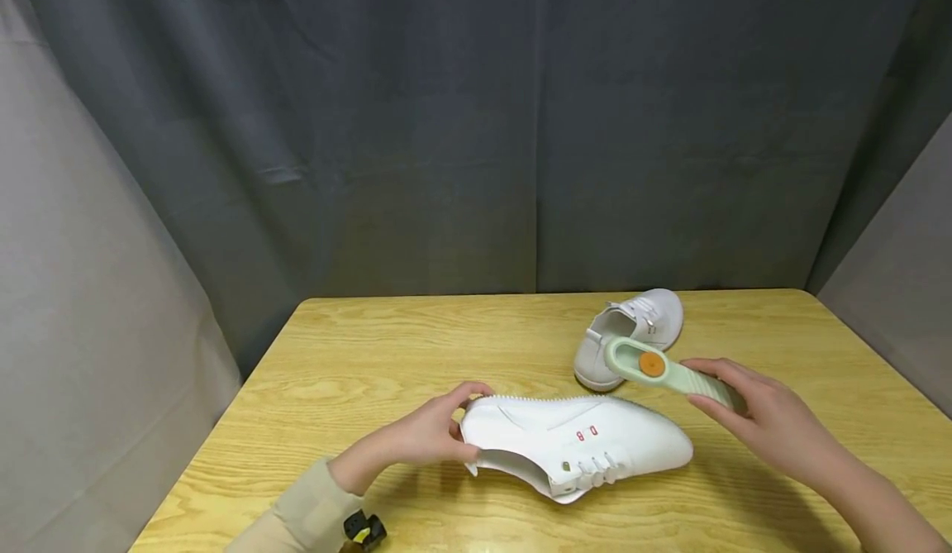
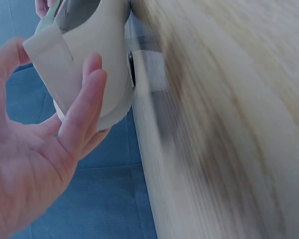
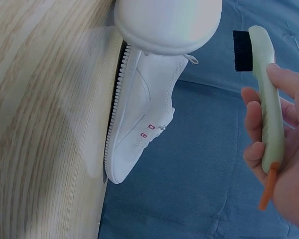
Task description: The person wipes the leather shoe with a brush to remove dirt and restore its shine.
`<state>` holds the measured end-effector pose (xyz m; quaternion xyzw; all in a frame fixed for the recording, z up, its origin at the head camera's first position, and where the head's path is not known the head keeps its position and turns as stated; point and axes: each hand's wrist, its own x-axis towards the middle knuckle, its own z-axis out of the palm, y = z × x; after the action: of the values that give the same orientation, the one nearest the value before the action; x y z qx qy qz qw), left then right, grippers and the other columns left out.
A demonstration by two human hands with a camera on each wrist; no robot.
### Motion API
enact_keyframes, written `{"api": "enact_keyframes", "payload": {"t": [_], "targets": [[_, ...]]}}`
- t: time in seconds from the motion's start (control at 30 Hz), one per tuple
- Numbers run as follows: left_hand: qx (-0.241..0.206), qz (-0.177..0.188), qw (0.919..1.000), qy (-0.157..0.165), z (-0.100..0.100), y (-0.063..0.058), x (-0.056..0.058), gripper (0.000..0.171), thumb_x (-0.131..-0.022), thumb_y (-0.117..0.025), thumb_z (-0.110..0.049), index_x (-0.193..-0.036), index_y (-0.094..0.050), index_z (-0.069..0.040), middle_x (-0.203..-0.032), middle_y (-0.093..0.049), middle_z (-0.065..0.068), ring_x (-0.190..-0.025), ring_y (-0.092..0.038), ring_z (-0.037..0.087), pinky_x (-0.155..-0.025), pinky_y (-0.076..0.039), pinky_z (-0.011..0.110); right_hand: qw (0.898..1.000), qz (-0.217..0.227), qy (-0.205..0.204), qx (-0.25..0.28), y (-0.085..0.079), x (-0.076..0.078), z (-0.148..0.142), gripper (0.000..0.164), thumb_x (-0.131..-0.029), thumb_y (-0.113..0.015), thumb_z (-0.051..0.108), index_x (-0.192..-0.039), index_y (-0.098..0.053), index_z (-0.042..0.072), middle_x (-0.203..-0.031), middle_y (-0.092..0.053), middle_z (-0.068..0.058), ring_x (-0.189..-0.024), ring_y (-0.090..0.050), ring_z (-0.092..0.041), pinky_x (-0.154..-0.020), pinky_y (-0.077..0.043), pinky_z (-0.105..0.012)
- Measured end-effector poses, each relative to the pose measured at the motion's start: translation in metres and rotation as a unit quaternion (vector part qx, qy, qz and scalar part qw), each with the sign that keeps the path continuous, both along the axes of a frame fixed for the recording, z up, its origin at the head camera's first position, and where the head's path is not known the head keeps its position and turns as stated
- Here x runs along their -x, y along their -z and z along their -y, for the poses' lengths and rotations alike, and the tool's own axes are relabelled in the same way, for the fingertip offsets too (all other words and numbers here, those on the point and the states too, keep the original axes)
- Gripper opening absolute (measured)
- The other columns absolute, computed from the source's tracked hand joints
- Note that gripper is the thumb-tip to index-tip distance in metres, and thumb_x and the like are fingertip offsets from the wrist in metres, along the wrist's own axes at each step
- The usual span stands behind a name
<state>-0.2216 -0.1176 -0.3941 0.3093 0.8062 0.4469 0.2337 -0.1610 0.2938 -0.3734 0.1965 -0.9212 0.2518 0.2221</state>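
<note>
A white lace-up shoe (image 1: 535, 429) is held tilted on its side above the near part of the table, toe to the right. My left hand (image 1: 431, 431) grips it by the heel, thumb near the opening and fingers round the back, as the left wrist view also shows. My right hand (image 1: 773, 408) holds a pale green shoe brush (image 1: 687, 378) by its handle, to the right of the shoe's toe and apart from it. In the right wrist view the brush (image 3: 268, 94) has black bristles, and an orange tab hangs from its handle end.
The other white shoe (image 1: 598, 355) stands on the wooden table (image 1: 387, 346) behind the brush, partly covered by it. Dark grey curtain (image 1: 446, 123) hangs behind the table, and pale cloth (image 1: 89, 288) hangs at the sides.
</note>
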Motion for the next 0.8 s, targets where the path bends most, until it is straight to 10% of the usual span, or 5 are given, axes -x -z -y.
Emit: {"api": "enact_keyframes", "payload": {"t": [0.47,0.8], "targets": [[-0.005,0.06,0.9981,0.011,-0.0025,0.0025,-0.0039,0.07,-0.082,-0.065,0.002,-0.144,-0.036,-0.011,-0.128,-0.041,0.011,-0.074,-0.064,0.015,-0.059,-0.049,0.023,1.0,-0.001,-0.002,-0.006,0.0005,0.0001,-0.0002,0.04,-0.084,-0.076,0.013,-0.121,-0.062,0.015,-0.099,-0.062,0.005,-0.071,-0.046,-0.003,-0.056,-0.039,-0.025],[0.024,0.009,0.9995,-0.018,-0.0051,0.0034,-0.0033,0.066,-0.088,-0.062,-0.002,-0.148,-0.039,-0.015,-0.138,-0.044,0.013,-0.06,-0.056,0.016,-0.048,-0.044,0.025,1.0,0.007,0.003,-0.008,-0.0011,0.0,-0.0009,0.04,-0.084,-0.077,0.014,-0.121,-0.062,0.015,-0.101,-0.063,0.005,-0.072,-0.047,-0.003,-0.057,-0.039,-0.026]]}}
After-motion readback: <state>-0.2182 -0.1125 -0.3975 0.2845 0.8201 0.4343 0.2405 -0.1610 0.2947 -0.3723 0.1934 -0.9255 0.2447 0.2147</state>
